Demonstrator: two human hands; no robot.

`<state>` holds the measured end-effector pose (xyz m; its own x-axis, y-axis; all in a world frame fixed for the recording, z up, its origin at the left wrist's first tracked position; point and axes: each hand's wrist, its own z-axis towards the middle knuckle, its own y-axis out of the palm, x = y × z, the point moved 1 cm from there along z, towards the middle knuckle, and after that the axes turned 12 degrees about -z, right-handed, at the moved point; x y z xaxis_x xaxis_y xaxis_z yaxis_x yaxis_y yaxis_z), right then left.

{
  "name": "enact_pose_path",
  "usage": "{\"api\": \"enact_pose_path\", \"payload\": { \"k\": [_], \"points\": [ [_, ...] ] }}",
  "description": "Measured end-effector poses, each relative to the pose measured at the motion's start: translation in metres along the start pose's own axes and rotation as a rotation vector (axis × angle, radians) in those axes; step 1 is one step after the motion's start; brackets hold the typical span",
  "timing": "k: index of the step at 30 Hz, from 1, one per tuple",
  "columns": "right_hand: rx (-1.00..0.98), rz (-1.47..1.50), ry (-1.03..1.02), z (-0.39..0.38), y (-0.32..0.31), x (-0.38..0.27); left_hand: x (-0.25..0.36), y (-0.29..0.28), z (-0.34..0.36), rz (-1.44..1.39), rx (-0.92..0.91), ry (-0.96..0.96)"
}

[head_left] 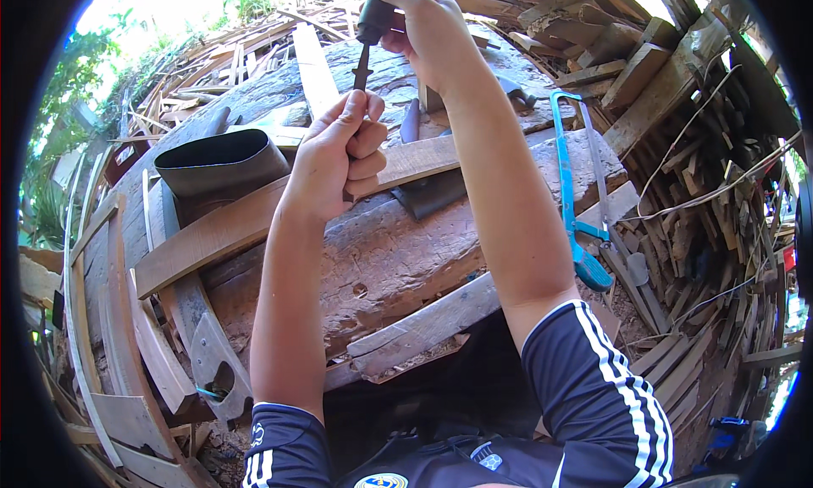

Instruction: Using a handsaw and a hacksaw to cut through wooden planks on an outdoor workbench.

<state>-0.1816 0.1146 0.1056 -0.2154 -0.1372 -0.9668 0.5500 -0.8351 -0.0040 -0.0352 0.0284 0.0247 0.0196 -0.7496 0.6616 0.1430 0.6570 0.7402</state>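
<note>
Raised at the top of the view, my right hand (pixel 428 27) grips a dark cylinder (pixel 375 20), which narrows downward like a handle or a bottle. A thin dark shaft (pixel 362 63) with a small flared collar runs from its lower end into my left hand (pixel 345 145). My left fingers are curled, with thumb and forefinger pinching the shaft's lower part. The shaft's lower end is hidden inside the left fist, so I cannot tell the tool's exact kind. Below the hands, a long wooden plank (pixel 229 234) lies across a thick, rough timber block (pixel 381 259).
A black open-topped oval sleeve (pixel 222 162) stands behind the plank at left. A turquoise hacksaw (pixel 567 166) leans at right. A dark curved piece (pixel 429 196) lies under the plank, near a purplish handle (pixel 411 121). Scrap wood (pixel 694 183) is heaped at right.
</note>
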Motion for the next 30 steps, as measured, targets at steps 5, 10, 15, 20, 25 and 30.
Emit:
{"api": "enact_pose_path", "payload": {
  "k": [5, 10, 15, 20, 25, 30],
  "points": [
    [-0.123, -0.092, -0.116, -0.008, 0.010, 0.010, 0.002, 0.000, -0.005, -0.010, 0.041, 0.009],
    [-0.349, -0.225, -0.174, -0.009, -0.009, 0.007, 0.003, 0.002, -0.003, 0.053, 0.071, -0.007],
    [-0.205, 0.502, -0.153, 0.014, -0.012, 0.011, -0.014, 0.004, -0.001, 0.115, 0.019, -0.085],
    [0.081, 0.505, -0.012, 0.007, 0.006, 0.017, -0.021, 0.008, 0.001, 0.162, 0.130, -0.077],
    [-0.081, 0.757, 0.059, 0.008, 0.006, 0.027, -0.008, 0.009, -0.002, 0.106, 0.153, -0.176],
    [-0.376, 0.673, 0.045, -0.014, 0.040, 0.033, 0.004, -0.021, 0.002, -0.346, -0.068, -0.146]
  ]
}}
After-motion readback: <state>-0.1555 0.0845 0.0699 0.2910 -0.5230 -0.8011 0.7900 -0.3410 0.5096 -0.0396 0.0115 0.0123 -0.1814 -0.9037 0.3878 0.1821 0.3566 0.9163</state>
